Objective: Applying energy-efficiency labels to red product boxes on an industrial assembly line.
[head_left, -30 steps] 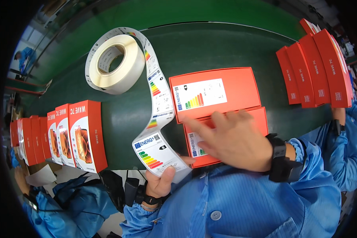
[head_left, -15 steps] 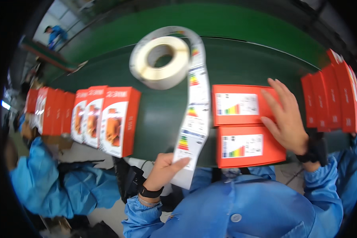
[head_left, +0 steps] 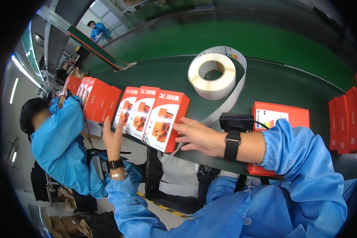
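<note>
Three red-and-white printed boxes [head_left: 162, 123] stand side by side near the front edge of the dark green work surface. At their left end is my left hand [head_left: 113, 139], open, fingers raised and apart; whether it touches the nearest box I cannot tell. My right hand [head_left: 202, 137] is open at their right end, fingertips at the red side of the last box. Behind it a label strip [head_left: 229, 104] curves down from the label roll [head_left: 229, 75]. Under my right forearm two red boxes lie flat; the far box [head_left: 299, 115] shows a colour-barred label, the near box [head_left: 261, 170] is mostly hidden.
More red boxes [head_left: 101, 101] stand at the left beside a co-worker in a blue smock [head_left: 63, 144]. Another row of red boxes [head_left: 347, 121] stands at the far right. Below the front edge hangs a black bag [head_left: 152, 174] with white sheets.
My left hand has let go of the label strip and moved left. My right hand has left the flat boxes and crossed to the standing ones. The view has swung left.
</note>
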